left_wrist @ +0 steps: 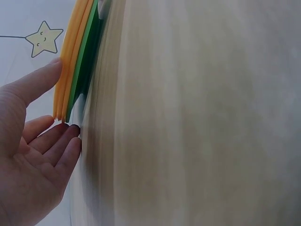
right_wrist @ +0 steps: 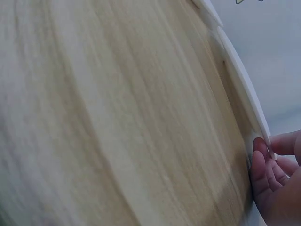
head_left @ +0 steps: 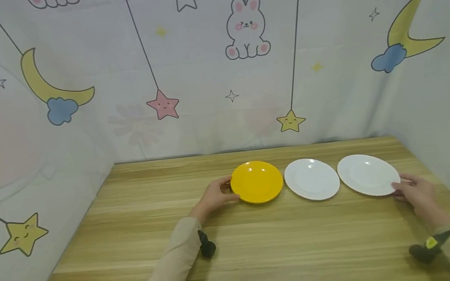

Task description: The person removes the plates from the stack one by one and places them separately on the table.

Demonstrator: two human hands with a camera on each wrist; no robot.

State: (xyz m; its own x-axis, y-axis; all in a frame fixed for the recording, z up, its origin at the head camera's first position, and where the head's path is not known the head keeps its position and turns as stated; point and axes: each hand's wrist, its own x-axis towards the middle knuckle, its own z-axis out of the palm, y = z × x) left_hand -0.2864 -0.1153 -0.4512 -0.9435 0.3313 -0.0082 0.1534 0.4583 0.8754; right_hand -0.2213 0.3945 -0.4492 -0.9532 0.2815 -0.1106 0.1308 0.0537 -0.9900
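Note:
A yellow plate (head_left: 257, 182) lies left of two white plates in a row. In the left wrist view it tops a stack: yellow-orange rims above a green plate (left_wrist: 83, 59). My left hand (head_left: 215, 193) is at the stack's left side, thumb and fingertips against the rims, fingers fairly straight. The middle white plate (head_left: 312, 179) stands between the others, touched by neither hand. At the right end, my right hand (head_left: 417, 193) pinches the near right rim of the other white plate (head_left: 367, 175), thumb above and fingers below. That rim (right_wrist: 249, 89) looks slightly raised off the table.
The plates are towards the back of a wood-grain table (head_left: 286, 248). A white curtain (head_left: 201, 69) printed with stars, moons and a rabbit hangs behind and along both sides. Each wrist wears a small dark camera (head_left: 207, 245).

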